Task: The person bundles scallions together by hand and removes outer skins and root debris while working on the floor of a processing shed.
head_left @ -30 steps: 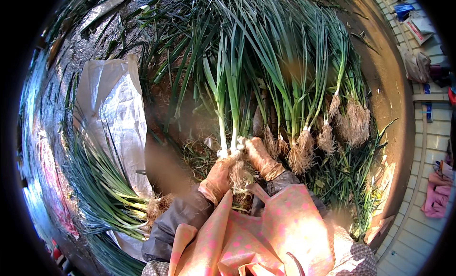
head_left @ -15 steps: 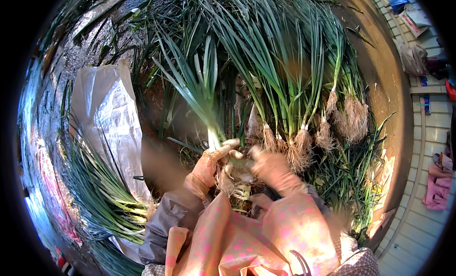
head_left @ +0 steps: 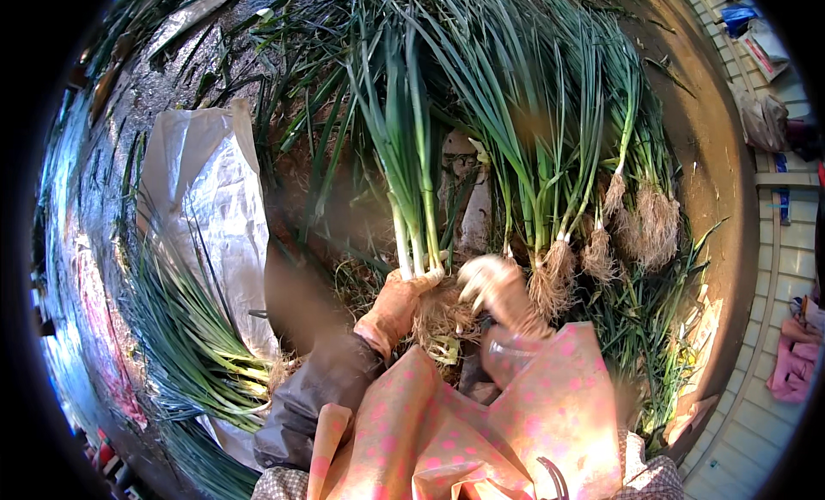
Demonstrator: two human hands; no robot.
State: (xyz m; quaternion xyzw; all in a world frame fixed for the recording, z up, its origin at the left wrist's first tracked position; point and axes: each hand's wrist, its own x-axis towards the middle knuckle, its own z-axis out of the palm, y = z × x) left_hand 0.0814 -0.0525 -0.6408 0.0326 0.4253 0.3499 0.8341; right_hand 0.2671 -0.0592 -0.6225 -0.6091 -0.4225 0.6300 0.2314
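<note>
My left hand (head_left: pixel 397 309), in a dirty orange-tan glove with pale fingertips, is closed around the white lower stems of several green onions (head_left: pixel 418 199). Their long leaves stretch away from me, and their brown roots (head_left: pixel 443 315) hang on the near side of the fist. Just right of those roots is my right hand (head_left: pixel 498 285), gloved alike and blurred by motion, so its grip is unclear. Close beyond it lies a row of more green onions (head_left: pixel 550 173) with shaggy roots toward me.
A pale sack (head_left: pixel 206 182) lies at the left, with a bundle of green onions (head_left: pixel 202 345) across its near end. Loose leaves (head_left: pixel 644 328) are heaped at the right beside a brown rim (head_left: pixel 722 199). My pink-dotted apron (head_left: pixel 481 414) covers the near edge.
The onions in my left hand have swung more upright and rightward, and their stems have fanned apart. My right hand has shifted slightly right. The whole view has moved a little.
</note>
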